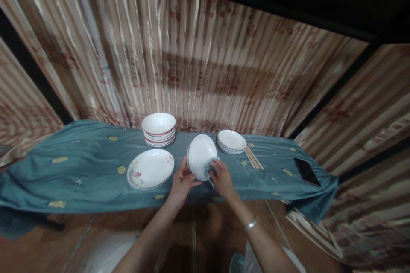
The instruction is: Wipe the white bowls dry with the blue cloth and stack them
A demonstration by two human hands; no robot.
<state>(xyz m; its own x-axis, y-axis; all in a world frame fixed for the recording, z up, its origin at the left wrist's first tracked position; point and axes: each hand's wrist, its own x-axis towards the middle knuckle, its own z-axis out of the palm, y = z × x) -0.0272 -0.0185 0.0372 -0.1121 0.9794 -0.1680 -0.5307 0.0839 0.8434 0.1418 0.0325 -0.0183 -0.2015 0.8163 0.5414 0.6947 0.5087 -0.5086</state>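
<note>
My left hand (183,181) grips a white plate (200,153) with a dark rim by its lower left edge. The plate is tilted up toward me above the table's front part. Pinched in my right hand (221,175) is a light blue cloth (209,165), pressed against the plate's lower right inner surface. To the left lies an oval white dish (150,169) with pink flowers. Behind it stands a stack of white bowls and plates (159,129) with red rims. A small pile of white plates (232,141) sits to the right, beside several wooden chopsticks (254,158).
A blue-green cloth (96,170) with yellow patterns covers the table. A black phone (306,171) lies near the right end. Patterned curtains (198,59) hang behind, with dark frame bars (336,89) at the sides. The tiled floor (179,239) shows below.
</note>
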